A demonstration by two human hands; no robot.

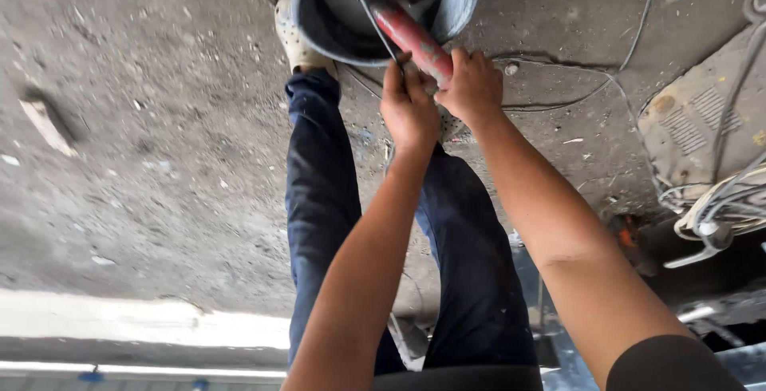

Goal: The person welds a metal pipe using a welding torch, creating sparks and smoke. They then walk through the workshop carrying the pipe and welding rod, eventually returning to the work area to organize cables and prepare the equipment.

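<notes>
Both my hands grip a red-handled tool [413,37] whose far end dips into a grey metal bucket [459,4] on the ground ahead of me. My left hand [408,104] wraps the handle's lower end. My right hand [472,84] holds it just beside and slightly above. The bucket's inside is dark with wet material, and its thin wire handle [369,12] crosses in front. My legs in dark blue trousers [319,199] stand under my arms, a pale clog [294,36] touching the bucket's left side.
Dusty, cracked concrete floor [159,159] spreads to the left. A thin cable [630,40] runs across the floor at the upper right. A bundle of white cords [718,203] and a flat grey panel [694,120] lie at the right edge.
</notes>
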